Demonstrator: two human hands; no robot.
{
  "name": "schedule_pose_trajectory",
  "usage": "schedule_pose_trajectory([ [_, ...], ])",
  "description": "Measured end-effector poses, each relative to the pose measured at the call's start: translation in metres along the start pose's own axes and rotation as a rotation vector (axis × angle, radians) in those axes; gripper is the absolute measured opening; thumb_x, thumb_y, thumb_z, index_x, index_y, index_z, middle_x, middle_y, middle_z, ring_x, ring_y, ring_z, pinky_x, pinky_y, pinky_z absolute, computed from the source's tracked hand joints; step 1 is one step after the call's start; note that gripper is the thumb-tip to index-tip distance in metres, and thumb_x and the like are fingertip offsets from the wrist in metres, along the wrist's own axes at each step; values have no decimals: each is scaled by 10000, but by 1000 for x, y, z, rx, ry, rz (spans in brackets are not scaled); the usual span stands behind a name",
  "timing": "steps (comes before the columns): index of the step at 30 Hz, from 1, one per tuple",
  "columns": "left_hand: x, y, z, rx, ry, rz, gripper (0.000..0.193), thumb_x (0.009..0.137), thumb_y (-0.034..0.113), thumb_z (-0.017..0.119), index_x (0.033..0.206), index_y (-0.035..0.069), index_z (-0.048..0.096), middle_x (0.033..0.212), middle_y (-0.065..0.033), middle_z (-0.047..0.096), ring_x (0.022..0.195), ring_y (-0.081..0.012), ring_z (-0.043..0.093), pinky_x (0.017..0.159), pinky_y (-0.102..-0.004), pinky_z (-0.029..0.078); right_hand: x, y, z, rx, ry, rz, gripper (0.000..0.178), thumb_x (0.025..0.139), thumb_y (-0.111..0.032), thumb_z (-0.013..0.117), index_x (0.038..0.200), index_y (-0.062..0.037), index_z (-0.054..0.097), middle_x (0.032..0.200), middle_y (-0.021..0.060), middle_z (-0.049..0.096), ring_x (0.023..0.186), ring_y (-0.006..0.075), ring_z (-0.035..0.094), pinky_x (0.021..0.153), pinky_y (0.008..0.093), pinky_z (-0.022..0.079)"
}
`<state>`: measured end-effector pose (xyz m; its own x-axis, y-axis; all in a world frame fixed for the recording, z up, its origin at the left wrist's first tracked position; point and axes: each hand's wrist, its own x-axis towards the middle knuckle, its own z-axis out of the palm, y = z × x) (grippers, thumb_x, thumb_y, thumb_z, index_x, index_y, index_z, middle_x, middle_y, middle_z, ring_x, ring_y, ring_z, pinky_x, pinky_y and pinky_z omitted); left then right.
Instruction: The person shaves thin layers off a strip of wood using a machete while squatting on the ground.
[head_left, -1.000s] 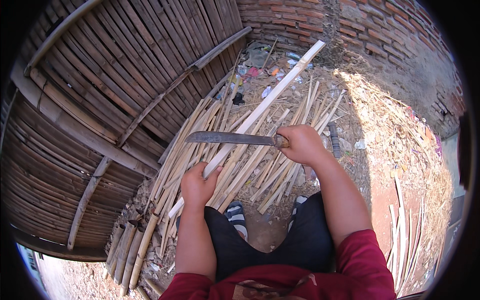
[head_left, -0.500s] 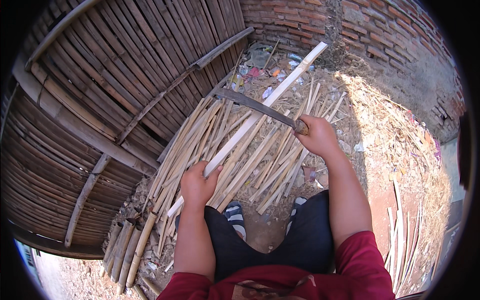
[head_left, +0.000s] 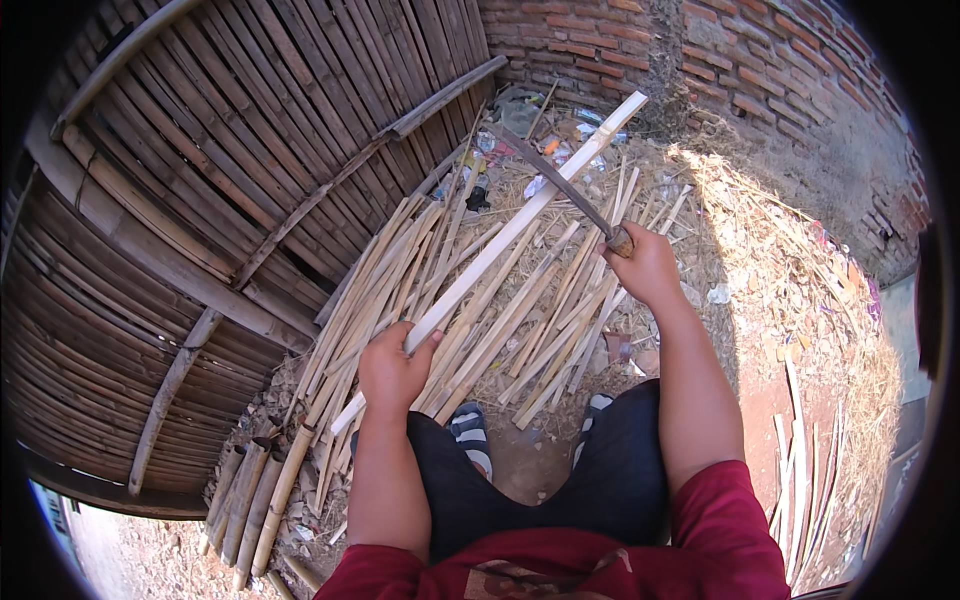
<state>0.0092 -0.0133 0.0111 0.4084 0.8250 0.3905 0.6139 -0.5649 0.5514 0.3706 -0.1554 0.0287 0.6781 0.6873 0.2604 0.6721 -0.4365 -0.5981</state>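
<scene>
My left hand (head_left: 393, 366) is closed around the near part of a long pale bamboo strip (head_left: 510, 232), which slants away to the upper right with a short end behind my wrist. In my right hand (head_left: 643, 262) is the wooden handle of a machete (head_left: 572, 192). Its dark blade crosses the strip beyond the middle and points to the upper left. Whether the blade's edge bites into the strip cannot be made out. Beneath both lies a spread of split bamboo strips (head_left: 490, 345) on the ground.
A bamboo slat wall (head_left: 250, 130) stands at the left, a brick wall (head_left: 590, 50) at the back. Thick bamboo poles (head_left: 255, 500) lie at the lower left. Scattered litter (head_left: 520, 115) lies by the far corner, with dry straw (head_left: 790, 230) and more strips (head_left: 800, 470) at the right.
My right hand has moved slightly right, and the machete has slid farther along the strip, its tip swinging away from me. The strip's far end has dipped slightly left; my left hand stays nearly still.
</scene>
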Motion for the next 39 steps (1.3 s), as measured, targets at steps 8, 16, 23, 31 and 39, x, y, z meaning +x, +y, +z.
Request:
schedule_pose_trajectory([
  [8, -1, 1, 0, 3, -37, -57, 346, 857, 344, 897, 970, 33, 795, 750, -172, 724, 668, -325, 712, 646, -407, 535, -14, -30, 6, -35, -218, -273, 384, 847, -291, 835, 1182, -114, 772, 981, 204, 771, 965, 434, 733, 848, 526, 581],
  [16, -1, -2, -1, 17, 4, 1, 359, 852, 343, 902, 982, 26, 795, 756, -186, 720, 672, -332, 711, 650, -412, 535, -20, -36, 11, -48, -215, -391, 362, 836, -274, 834, 1161, -127, 775, 934, 188, 764, 933, 435, 730, 820, 516, 583],
  [23, 0, 0, -2, -23, -23, -43, 349, 857, 329, 898, 988, 23, 794, 762, -187, 718, 666, -327, 704, 644, -409, 530, -1, 2, -4, 43, 16, -60, 390, 869, -323, 848, 1169, -87, 767, 937, 225, 759, 940, 448, 727, 810, 517, 569],
  [31, -1, 0, -1, 15, -64, -52, 388, 872, 419, 872, 990, 55, 804, 775, -180, 741, 705, -370, 733, 661, -457, 561, -15, -30, 4, -58, -257, -323, 336, 858, -316, 840, 1109, -104, 768, 957, 204, 759, 948, 437, 725, 825, 521, 576],
  [39, -2, -2, 1, 4, -16, -12, 363, 854, 351, 897, 988, 30, 794, 747, -179, 710, 660, -324, 694, 646, -407, 526, -11, -19, 1, -30, -173, -262, 378, 851, -346, 852, 1119, -97, 761, 937, 203, 762, 907, 441, 725, 791, 516, 573],
])
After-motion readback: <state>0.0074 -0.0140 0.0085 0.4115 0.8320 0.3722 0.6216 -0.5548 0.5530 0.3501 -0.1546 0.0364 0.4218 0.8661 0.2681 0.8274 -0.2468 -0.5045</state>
